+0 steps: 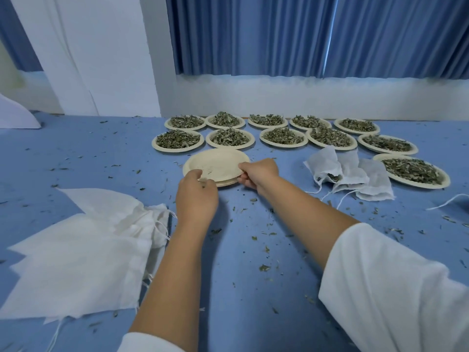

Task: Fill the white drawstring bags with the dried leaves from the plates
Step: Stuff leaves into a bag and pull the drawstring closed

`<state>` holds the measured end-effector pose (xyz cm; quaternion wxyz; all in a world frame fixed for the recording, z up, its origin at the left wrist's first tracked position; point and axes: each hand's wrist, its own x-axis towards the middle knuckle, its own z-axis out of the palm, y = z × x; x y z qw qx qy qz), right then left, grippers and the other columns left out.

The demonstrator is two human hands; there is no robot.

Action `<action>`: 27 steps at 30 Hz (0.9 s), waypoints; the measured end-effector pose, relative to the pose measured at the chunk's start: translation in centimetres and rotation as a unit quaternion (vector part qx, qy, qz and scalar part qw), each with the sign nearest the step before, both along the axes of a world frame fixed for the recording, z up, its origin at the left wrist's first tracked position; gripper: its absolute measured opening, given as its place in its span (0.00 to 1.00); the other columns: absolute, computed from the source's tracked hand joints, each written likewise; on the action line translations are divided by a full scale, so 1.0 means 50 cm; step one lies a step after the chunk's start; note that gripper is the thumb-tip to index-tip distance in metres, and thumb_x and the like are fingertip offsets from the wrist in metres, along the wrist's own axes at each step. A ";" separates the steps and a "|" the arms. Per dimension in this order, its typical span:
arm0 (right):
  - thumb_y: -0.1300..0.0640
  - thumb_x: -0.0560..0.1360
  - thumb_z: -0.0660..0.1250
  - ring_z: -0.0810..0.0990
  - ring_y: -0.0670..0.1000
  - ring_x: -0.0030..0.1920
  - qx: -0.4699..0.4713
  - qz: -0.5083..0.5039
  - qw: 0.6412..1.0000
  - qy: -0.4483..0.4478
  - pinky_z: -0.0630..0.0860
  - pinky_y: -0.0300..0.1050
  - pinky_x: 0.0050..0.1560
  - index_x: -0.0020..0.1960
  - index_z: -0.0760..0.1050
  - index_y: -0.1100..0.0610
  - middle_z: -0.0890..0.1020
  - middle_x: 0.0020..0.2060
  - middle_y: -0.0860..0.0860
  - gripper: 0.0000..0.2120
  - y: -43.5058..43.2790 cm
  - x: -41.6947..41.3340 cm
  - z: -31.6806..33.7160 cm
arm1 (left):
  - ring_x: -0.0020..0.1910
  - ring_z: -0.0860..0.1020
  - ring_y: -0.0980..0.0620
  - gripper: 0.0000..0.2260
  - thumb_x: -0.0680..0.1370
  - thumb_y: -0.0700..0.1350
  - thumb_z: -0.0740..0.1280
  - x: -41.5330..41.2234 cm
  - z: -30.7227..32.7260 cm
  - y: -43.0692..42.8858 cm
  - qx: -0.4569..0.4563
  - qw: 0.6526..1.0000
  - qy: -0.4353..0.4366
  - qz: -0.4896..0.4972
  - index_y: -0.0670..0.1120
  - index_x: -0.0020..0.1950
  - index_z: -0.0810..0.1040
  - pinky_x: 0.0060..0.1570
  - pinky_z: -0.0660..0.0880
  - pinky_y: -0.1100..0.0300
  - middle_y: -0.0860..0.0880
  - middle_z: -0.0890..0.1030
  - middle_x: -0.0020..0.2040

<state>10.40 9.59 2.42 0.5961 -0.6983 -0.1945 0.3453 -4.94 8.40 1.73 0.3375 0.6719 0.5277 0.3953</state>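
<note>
Both hands are on the empty plate [215, 162], which tops a small stack. The right hand [256, 174] pinches its right rim, and the left hand [196, 196] has its fingers curled on the near-left rim. Plates of dried leaves [229, 138] sit just behind it, filled bags [347, 174] to its right, and empty bags [88, 237] to its near left.

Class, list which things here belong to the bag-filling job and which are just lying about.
Job: plates of dried leaves; white drawstring bags; empty plate stack, gripped by left hand and right hand.
Lying about: scattered leaf crumbs; blue curtains.
</note>
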 end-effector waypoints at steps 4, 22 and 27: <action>0.54 0.77 0.69 0.76 0.52 0.24 -0.076 0.032 0.979 -0.186 0.77 0.45 0.32 0.38 0.77 0.64 0.79 0.28 0.56 0.14 0.005 0.002 -0.005 | 0.68 0.71 0.49 0.18 0.81 0.43 0.58 0.003 -0.001 -0.002 -0.002 1.000 -0.002 -0.020 0.45 0.72 0.69 0.61 0.67 0.57 0.48 0.72 0.70; 0.60 0.76 0.61 0.70 0.49 0.24 0.086 -0.209 0.969 -0.104 0.68 0.43 0.27 0.34 0.72 0.60 0.77 0.28 0.53 0.12 -0.299 0.229 0.014 | 0.61 0.75 0.56 0.12 0.81 0.43 0.61 0.119 -0.002 -0.141 0.064 0.977 0.043 -0.201 0.48 0.64 0.76 0.57 0.69 0.62 0.55 0.78 0.59; 0.66 0.79 0.57 0.66 0.49 0.25 0.149 -0.327 0.925 0.122 0.63 0.37 0.21 0.40 0.69 0.63 0.74 0.31 0.56 0.10 -0.335 0.328 0.009 | 0.57 0.75 0.56 0.11 0.81 0.43 0.62 0.193 -0.004 -0.185 0.035 0.976 0.015 -0.214 0.47 0.63 0.77 0.55 0.68 0.64 0.55 0.78 0.55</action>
